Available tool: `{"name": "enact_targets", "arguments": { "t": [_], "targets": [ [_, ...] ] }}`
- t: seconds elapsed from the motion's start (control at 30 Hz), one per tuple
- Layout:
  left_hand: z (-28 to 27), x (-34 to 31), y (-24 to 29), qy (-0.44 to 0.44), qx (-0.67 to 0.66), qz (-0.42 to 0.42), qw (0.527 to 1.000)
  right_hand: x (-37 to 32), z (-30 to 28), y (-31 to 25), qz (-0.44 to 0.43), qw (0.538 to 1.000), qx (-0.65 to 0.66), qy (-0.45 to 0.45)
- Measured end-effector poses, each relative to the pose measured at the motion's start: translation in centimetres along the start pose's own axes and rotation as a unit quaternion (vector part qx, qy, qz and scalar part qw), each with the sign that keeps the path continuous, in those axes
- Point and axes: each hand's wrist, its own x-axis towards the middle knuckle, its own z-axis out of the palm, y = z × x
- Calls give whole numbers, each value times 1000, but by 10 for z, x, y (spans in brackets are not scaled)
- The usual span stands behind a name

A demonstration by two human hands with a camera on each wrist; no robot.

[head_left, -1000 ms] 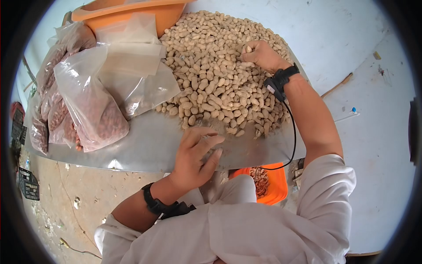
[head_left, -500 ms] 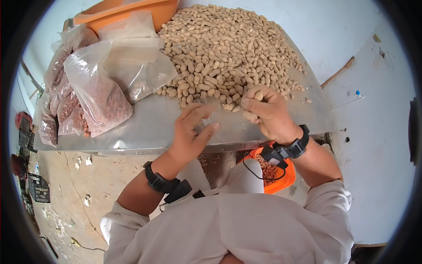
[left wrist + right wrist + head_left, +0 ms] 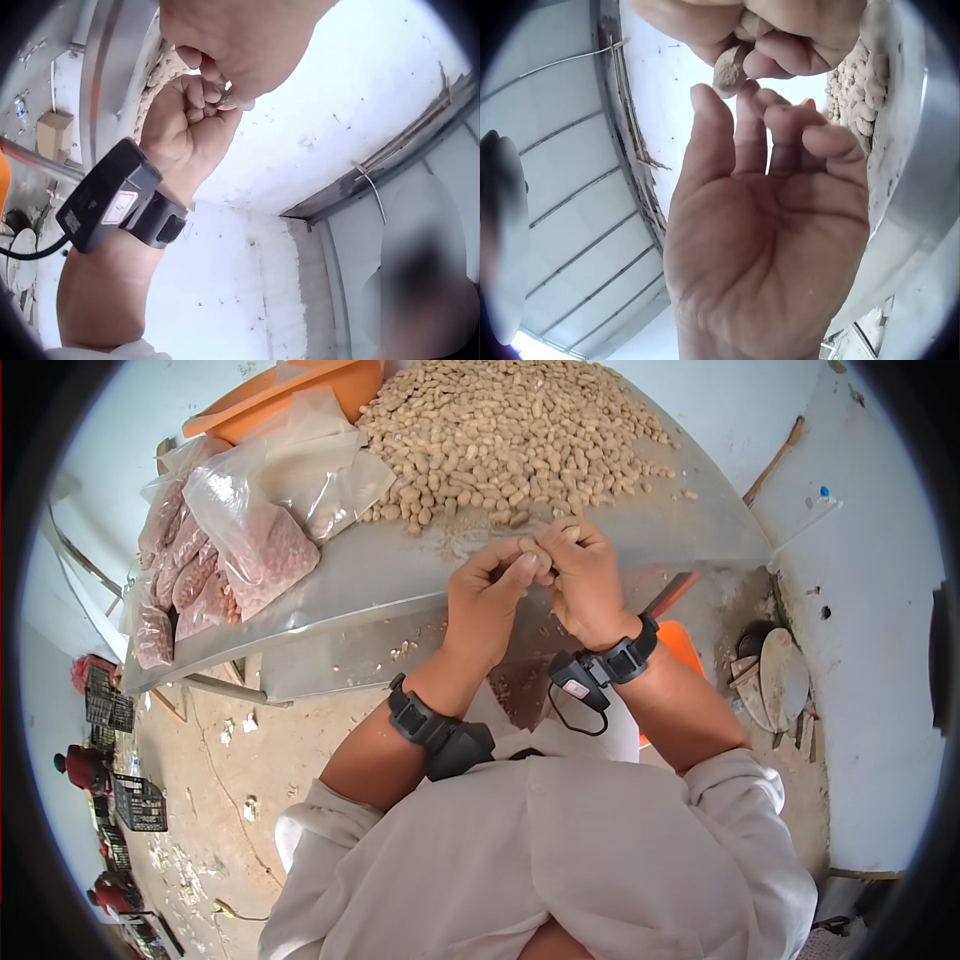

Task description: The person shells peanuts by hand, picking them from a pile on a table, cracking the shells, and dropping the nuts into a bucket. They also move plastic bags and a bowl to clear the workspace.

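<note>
In front of the table edge, my left hand [image 3: 478, 605] and right hand [image 3: 590, 585] meet at their fingertips. An unshelled peanut [image 3: 539, 554] sits between them, with the left thumb and forefinger at its near end. The right wrist view shows this peanut [image 3: 731, 70] sticking out of the right hand [image 3: 810, 37] toward the left thumb and forefinger, above the open left palm [image 3: 769, 247]. Another peanut [image 3: 752, 26] is tucked inside the right fingers. From the left wrist, the fingertips overlap and mostly hide what they hold.
A large heap of unshelled peanuts [image 3: 500, 440] covers the metal table [image 3: 390, 575]. Clear bags of reddish kernels [image 3: 265, 555] lie at the left, beside an orange basin [image 3: 310, 395]. Below, an orange container [image 3: 682, 648] stands partly hidden behind my right forearm.
My right hand has come from the heap down to my left hand, bringing peanuts. The left hand has moved right, its thumb and forefinger closing at one peanut. The head view has shifted.
</note>
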Motion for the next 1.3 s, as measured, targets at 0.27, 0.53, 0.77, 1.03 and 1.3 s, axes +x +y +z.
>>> {"name": "enact_targets", "arguments": {
  "t": [0.27,0.53,0.77,1.03,1.3],
  "targets": [
    [0,-39,-9,4,-80,-36,996,-67,-20,-10,174,976,120,56],
    [-6,-58,-38,-12,-152,-115,982,-86,-40,2,170,984,38,-23],
    [-11,-67,-41,-21,17,-159,987,-95,-51,3,134,989,-65,-24],
    [-5,-69,-36,-46,167,-106,979,-99,-56,3,134,986,-85,-45],
    [-5,-68,-23,-85,216,-102,967,-103,-60,13,114,992,-26,-51]
  ]
}}
